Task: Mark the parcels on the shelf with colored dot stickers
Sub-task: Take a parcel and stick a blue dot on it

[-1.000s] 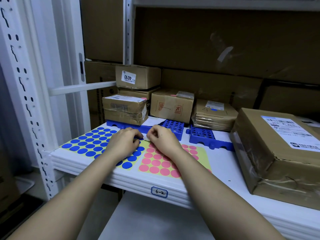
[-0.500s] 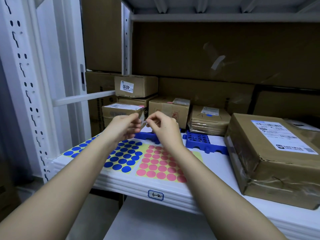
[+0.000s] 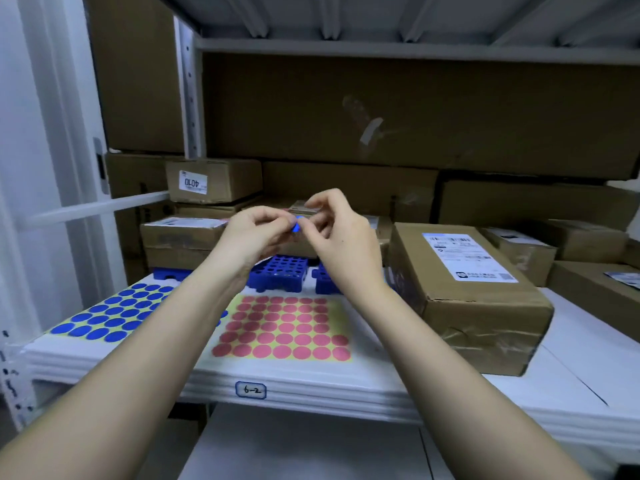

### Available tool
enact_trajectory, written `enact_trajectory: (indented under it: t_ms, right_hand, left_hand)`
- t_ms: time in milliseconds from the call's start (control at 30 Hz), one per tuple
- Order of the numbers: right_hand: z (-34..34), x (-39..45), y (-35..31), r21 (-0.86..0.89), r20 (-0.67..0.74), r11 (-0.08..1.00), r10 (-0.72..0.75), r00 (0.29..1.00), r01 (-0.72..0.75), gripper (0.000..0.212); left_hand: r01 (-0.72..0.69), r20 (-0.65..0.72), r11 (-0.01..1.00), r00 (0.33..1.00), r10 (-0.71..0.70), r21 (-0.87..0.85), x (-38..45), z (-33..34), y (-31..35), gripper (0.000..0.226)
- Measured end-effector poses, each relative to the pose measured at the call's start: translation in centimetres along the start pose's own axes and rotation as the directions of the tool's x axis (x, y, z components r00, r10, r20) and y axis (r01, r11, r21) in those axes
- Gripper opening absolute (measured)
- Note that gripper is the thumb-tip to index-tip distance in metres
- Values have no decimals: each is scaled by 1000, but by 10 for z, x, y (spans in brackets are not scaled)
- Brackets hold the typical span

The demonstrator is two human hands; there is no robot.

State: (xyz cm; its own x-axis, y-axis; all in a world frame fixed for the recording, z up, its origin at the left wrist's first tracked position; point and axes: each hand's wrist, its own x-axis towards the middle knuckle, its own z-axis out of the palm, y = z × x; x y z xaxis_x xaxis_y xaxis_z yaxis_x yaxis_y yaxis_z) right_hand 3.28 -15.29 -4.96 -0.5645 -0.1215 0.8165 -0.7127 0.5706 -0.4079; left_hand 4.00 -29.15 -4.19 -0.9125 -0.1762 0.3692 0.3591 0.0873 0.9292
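Both hands are up in front of the shelf now, fingertips meeting around a small round blue dot sticker (image 3: 295, 229). The left hand (image 3: 254, 233) pinches it from one side between thumb and forefinger, and the right hand (image 3: 341, 233) closes thumb and finger on it from the other, its remaining fingers fanned loosely upward. Which hand truly carries the sticker, I cannot tell; it sits right where the two sets of fingertips touch. Below the wrists lie the blue dot sheet on yellow backing (image 3: 110, 315) and the pink dot sheet on yellow backing (image 3: 284, 329), flat on the white shelf board (image 3: 415, 386). The parcel that matters looks like the small brown cardboard box (image 3: 301, 211) just beyond the fingertips, partly hidden by them, its long side running left to right. The right hand's fingers reach nearest to it, so a short push forward should land the dot. The big taped brown carton (image 3: 478, 306) sits off to the right of the fingers.
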Motion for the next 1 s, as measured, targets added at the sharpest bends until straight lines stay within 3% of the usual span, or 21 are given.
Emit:
enact_trajectory:
  t_ms: [167, 267, 500, 667, 800, 1000]
  right_hand:
    - [-50, 12, 8, -1, -1, 984, 179, 984, -179, 11]
    - [-77, 15, 16, 83, 46, 963, 254, 966, -257, 5]
    - [-132, 3, 28, 176, 171, 926, 305, 937, -334, 7]
    - [-153, -14, 41, 150, 209, 920, 328, 921, -362, 14]
    - [-166, -26, 53, 157, 223, 896, 378, 899, -416, 9]
    - [-173, -34, 66, 103, 292, 883, 413, 863, -458, 10]
  left_hand:
    - [-114, 19, 993, 993, 115, -16, -4, 40, 13, 8]
    - [-148, 59, 988, 987, 151, -46, -13, 62, 21, 9]
    - [-149, 161, 988, 975, 155, -49, -28, 104, 28, 4]
    - [-188, 190, 982, 964, 188, -15, -39, 124, 24, 11]
    - [-203, 300, 974, 940, 164, 102, -46, 135, 24, 2]
    - [-200, 420, 937, 905, 66, 285, -44, 140, 25, 9]
